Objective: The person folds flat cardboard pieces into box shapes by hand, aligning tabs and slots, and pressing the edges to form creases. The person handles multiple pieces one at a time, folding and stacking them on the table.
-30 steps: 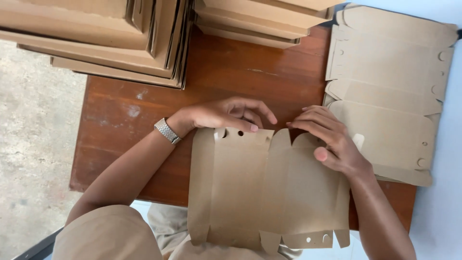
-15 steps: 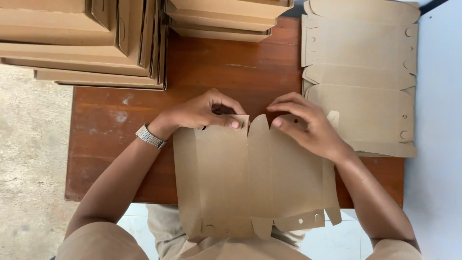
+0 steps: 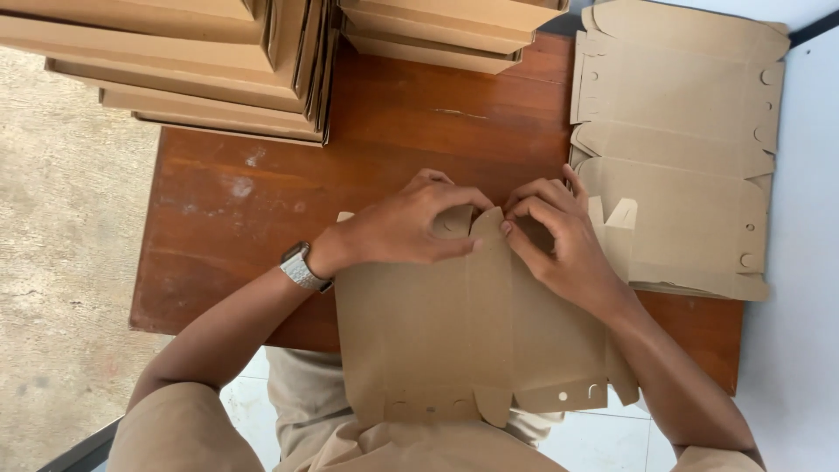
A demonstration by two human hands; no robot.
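Cardboard lies flat under your hands: one brown box sheet (image 3: 472, 341), not yet a box, so nothing is inside it. It rests on the near part of the wooden table (image 3: 262, 210) and hangs over the edge toward your lap. Your left hand (image 3: 406, 227) and your right hand (image 3: 559, 240) sit close together at the far edge of the sheet, and the fingers of both pinch small flaps there. More flat box sheets (image 3: 682, 140) lie in a pile just beside your right hand. Stacks of folded boxes (image 3: 192, 61) stand at the far side, well apart from your hands.
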